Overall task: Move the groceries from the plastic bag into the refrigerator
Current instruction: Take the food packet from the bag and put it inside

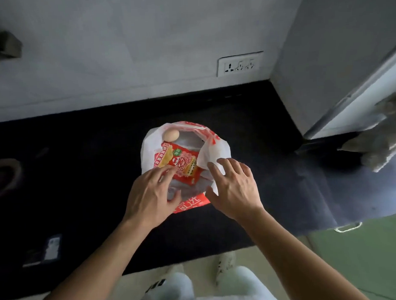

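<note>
Right at the centre of the frame, the white-and-red plastic bag [217,149] lies open on a black surface [81,165], with an egg [171,136] at its far edge and a red snack packet [181,160] below it. The left hand [149,196] is spread loosely, fingertips on the packet and gripping nothing, probably feeling for a hold. The right hand [235,189], fingers splayed, presses the bag's right flap aside, seemingly to keep the mouth wide. What looks like the refrigerator [324,55] stands at upper right.
</note>
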`<state>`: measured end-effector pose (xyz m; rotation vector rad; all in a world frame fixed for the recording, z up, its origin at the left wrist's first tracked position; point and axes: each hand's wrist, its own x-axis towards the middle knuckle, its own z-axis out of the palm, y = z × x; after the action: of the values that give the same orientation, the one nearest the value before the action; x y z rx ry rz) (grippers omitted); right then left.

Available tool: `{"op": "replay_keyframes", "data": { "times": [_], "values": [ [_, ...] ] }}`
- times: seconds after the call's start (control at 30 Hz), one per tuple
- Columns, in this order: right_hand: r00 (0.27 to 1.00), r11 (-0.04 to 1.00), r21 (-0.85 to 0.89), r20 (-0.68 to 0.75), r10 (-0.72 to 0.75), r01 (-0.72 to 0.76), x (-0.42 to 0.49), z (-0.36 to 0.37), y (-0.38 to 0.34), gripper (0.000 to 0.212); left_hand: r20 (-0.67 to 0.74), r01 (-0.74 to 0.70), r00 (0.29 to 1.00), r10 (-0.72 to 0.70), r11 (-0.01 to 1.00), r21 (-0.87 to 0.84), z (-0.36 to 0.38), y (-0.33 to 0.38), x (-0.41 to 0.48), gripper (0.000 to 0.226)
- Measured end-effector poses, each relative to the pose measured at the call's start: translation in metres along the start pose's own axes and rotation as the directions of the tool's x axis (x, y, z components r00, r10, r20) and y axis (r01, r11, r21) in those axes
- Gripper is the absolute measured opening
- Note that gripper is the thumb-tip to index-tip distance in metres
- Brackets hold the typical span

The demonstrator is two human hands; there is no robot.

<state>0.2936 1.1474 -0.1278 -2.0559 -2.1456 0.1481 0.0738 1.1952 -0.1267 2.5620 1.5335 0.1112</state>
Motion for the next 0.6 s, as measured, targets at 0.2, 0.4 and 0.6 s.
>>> {"op": "replay_keyframes", "data": {
  "times": [0.2,0.4,0.6],
  "values": [
    [0.984,0.988,0.037,0.083,-0.155,0.152,0.043,0.01,0.018,0.06,-0.047,0.2,0.979,-0.201,0.98,-0.022,0.007,0.01,0.008,0.06],
    [0.967,0.977,0.05,0.138,-0.213,0.208,0.083,0.029,0.03,0.058,-0.048,0.276,0.958,-0.281,0.957,-0.085,0.023,0.005,0.023,0.059],
    [0.965,0.966,0.098,0.082,-0.249,0.241,0.129,0.047,0.023,0.051,0.024,0.177,0.984,-0.176,0.984,-0.025,0.037,-0.016,0.041,0.066]
  ]
}}
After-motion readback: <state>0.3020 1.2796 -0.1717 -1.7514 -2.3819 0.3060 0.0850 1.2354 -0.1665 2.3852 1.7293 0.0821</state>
